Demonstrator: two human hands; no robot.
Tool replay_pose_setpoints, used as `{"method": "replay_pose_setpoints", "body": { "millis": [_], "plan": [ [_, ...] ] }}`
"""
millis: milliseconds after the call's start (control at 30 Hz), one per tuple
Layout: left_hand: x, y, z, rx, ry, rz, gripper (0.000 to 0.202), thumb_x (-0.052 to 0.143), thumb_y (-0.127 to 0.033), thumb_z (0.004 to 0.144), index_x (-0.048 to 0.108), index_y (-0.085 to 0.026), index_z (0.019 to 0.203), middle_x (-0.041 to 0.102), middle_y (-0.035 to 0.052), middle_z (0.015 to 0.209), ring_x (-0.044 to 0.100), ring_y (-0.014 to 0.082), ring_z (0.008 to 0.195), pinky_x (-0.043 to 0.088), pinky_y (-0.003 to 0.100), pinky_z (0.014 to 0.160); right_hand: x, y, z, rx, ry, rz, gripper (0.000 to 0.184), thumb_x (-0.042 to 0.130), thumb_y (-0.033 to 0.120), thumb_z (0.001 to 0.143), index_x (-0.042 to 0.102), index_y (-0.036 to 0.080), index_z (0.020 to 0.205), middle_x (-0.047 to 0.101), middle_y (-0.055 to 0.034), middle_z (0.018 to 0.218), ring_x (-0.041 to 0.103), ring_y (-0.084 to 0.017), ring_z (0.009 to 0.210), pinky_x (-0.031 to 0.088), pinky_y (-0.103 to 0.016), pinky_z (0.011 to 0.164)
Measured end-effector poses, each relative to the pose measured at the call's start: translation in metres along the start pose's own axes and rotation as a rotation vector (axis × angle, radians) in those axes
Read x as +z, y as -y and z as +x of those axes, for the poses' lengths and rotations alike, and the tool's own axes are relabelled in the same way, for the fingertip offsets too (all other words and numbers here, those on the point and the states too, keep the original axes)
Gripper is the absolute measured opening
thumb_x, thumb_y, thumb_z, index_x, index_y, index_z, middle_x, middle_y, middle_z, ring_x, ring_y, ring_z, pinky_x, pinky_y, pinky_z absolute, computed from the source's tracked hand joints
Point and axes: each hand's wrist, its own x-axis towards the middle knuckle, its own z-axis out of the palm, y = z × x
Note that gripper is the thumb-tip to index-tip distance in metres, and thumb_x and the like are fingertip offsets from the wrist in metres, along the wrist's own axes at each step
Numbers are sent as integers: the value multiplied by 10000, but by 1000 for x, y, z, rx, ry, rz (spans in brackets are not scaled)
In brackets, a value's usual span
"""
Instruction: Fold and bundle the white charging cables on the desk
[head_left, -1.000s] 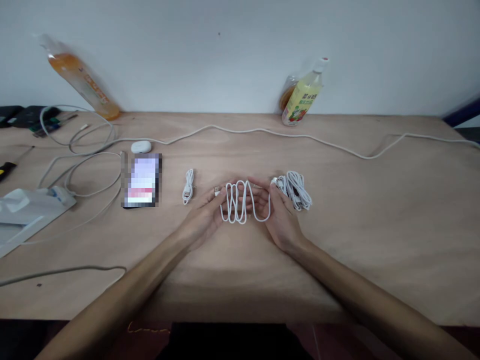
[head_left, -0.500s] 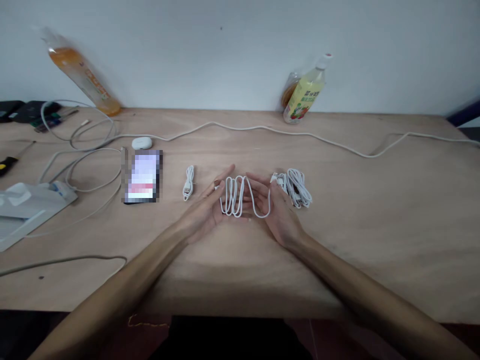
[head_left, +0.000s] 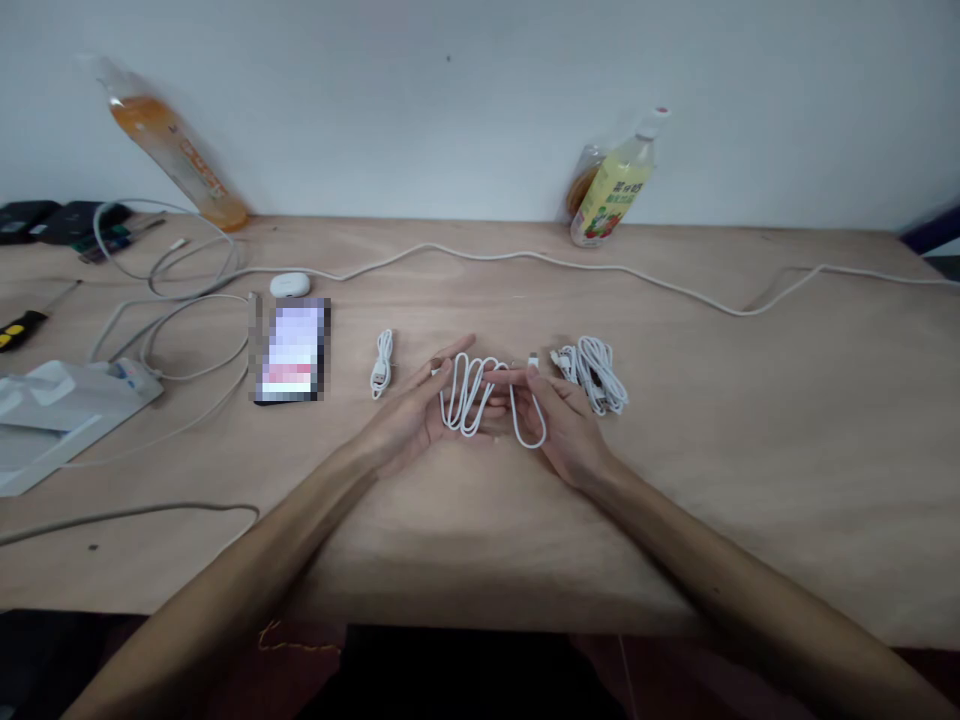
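A white USB cable (head_left: 466, 395) hangs in several zigzag loops between my two hands. My left hand (head_left: 409, 415) holds one side of the loops, its thumb pressing on them and the other fingers spread behind. The thumb and fingers of my right hand (head_left: 566, 425) pinch the cable near its plug, which points up, and a single loop droops below them. To the left of my left hand lies a small coiled white cable (head_left: 382, 364). A bundle of white cables (head_left: 600, 375) rests on the table just beyond my right hand.
On the left are a phone (head_left: 292, 350), a white earbud case (head_left: 290, 285), a white power strip or dock (head_left: 67, 410), a screwdriver (head_left: 22, 330) and loose cables. Two bottles, one orange (head_left: 176, 155) and one yellow (head_left: 615, 190), lean against the wall. A long cable (head_left: 525, 255) crosses behind.
My right hand has drawn its fingers inward and moved the plug end slightly left, toward the loops. The loops sit closer together, and one bend now hangs under my right hand.
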Motion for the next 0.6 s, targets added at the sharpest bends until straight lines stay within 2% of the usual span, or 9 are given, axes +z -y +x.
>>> {"method": "replay_pose_setpoints", "body": {
  "millis": [167,300,467,600],
  "plan": [
    [-1,-4,1,-56,-30,26,499,436,-310,1191,515,-218,1675,765,239,1424,843,333,1102,738,461,828,-3,-2,4,-10,-45,7,557,797,792,869,893,244,908,870,-104,1008,794,-350,1137,624,-540,1066],
    [0,-7,1,-69,-41,53,493,397,-286,1196,540,-149,1647,763,271,1422,851,328,1072,736,449,817,-6,-2,8,-58,-68,36,559,829,796,832,896,245,901,878,-100,1015,806,-344,1102,629,-540,1057],
    [0,-11,1,-35,-59,74,495,378,-274,1195,538,-123,1638,769,269,1415,861,309,994,732,424,757,-8,-2,9,-115,-116,13,548,805,798,862,906,263,923,886,-96,1076,820,-324,1021,651,-533,1009],
    [-2,-11,1,-22,-36,70,504,389,-294,1192,524,-133,1650,790,257,1378,858,319,1013,729,434,769,-8,-2,9,-148,-105,14,545,801,811,861,890,274,881,876,-87,1006,823,-317,983,678,-509,912]
  ]
}}
